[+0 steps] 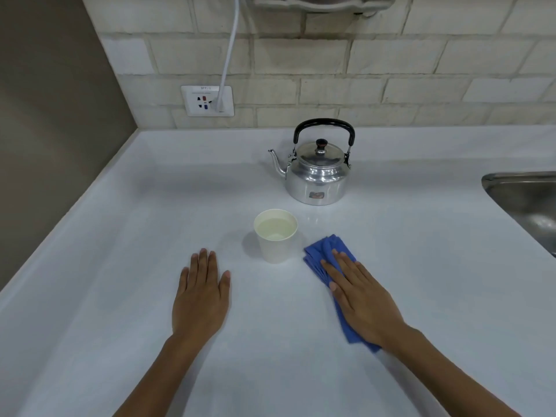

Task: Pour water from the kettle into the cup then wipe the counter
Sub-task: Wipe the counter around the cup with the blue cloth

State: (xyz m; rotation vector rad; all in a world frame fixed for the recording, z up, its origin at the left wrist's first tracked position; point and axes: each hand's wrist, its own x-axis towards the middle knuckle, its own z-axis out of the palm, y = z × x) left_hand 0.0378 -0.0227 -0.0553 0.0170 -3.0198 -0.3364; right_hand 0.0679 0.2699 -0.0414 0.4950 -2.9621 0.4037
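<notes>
A shiny metal kettle [316, 173] with a black handle stands upright at the back of the white counter [120, 236], spout pointing left. In front of it a white paper cup [275, 239] holds water. My right hand [361, 296] lies flat on a folded blue cloth [323, 254], pressing it onto the counter just right of the cup. My left hand [201, 293] rests palm down on the bare counter to the left of the cup, fingers together, holding nothing.
A steel sink [529, 206] is set into the counter at the right edge. On the tiled back wall sits a socket [207, 100] with a white cable plugged in. A brown side wall borders the counter on the left.
</notes>
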